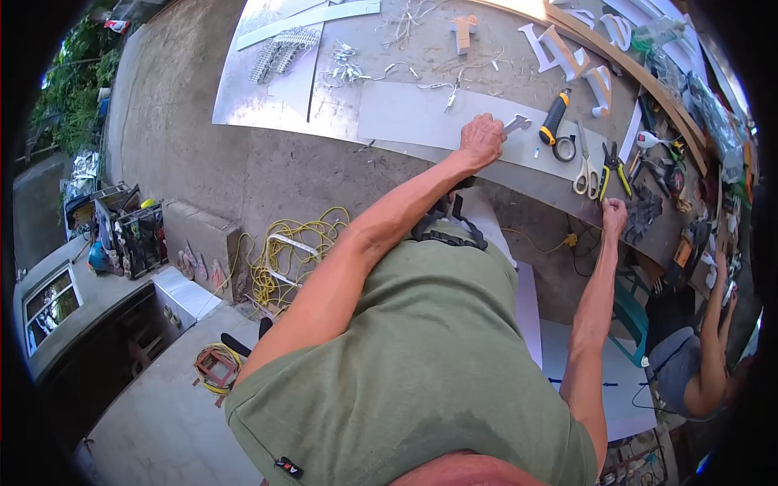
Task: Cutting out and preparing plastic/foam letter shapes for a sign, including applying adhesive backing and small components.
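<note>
1. The small pale grey letter-shaped piece (517, 124) is pointing away from the left hand (482, 142), its long axis slanting up to the right and its wider, branched end facing the yellow-and-black utility knife (553, 120).

2. From where I'm standing, it is showing over the long white flat sheet (397, 113) along the near side of the brownish-grey surface (433, 61); whether it is touching that sheet, I can't tell.

3. The piece is jutting out just beyond the left fingers, which are curling closed and gripping its near end.

4. The right hand (614, 217) is hanging at the near edge, right by the handle ends of the yellow-and-black pliers (606, 172). Its fingers are bending inward, but I can't tell whether they are pinching anything or touching the handles.

5. Between the two hands, the white-handled scissors (585, 170) are lying beside the round roll of black tape (556, 146).

6. The left hand is hiding the piece's near end, and its exact shape is hard to make out at this size. Over on the right, the dark rim is cutting off part of a co-worker in a grey top (679, 368).
</note>
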Demonstrator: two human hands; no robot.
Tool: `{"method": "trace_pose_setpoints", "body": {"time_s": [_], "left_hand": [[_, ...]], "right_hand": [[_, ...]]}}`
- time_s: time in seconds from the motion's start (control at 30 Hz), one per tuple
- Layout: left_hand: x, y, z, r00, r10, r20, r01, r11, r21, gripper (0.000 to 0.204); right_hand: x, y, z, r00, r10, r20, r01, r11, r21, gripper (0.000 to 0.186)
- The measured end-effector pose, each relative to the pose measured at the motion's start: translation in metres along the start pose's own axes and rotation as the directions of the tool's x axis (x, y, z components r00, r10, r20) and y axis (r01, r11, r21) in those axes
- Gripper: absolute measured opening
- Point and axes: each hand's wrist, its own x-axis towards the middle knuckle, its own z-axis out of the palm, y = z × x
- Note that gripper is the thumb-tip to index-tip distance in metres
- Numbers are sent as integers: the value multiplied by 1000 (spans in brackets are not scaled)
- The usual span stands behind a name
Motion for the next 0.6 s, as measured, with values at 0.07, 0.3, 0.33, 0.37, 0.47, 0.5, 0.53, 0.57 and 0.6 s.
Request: {"method": "trace_pose_setpoints", "body": {"time_s": [0.07, 0.3, 0.33, 0.37, 0.47, 0.5, 0.53, 0.57, 0.6], "left_hand": [[-2, 12, 5, 998, 57, 5, -56, 993, -101, 21], [-33, -16, -12, 977, 121, 177, -82, 974, -212, 26], [-35, -20, -7, 976, 111, 187, -70, 974, -214, 28], [-34, -24, -5, 974, 104, 200, -60, 975, -215, 29], [-32, -25, -4, 958, 111, 263, -59, 979, -198, 31], [-32, -25, -7, 951, 129, 281, -72, 976, -205, 31], [-30, -24, -11, 939, 101, 327, -48, 985, -168, 31], [-25, -22, -16, 926, 73, 369, -27, 991, -127, 31], [-19, -21, -18, 921, 89, 379, -41, 990, -132, 31]], "right_hand": [[16, 8, -11, 998, -60, -19, 60, 997, -43, 24], [-16, -16, 11, 999, -15, -37, 13, 999, -43, 25], [-20, -20, 10, 999, -22, -43, 21, 1000, -10, 25], [-26, -24, 10, 998, -27, -56, 28, 1000, 12, 23], [-37, -31, 7, 996, -52, -68, 53, 999, 11, 20], [-42, -37, 5, 996, -52, -76, 53, 999, 13, 20], [-46, -43, 3, 997, -33, -68, 36, 998, 42, 19], [-47, -45, 2, 997, -37, -65, 40, 998, 43, 19], [-48, -49, 2, 990, -82, -113, 92, 992, 84, 18]]}}
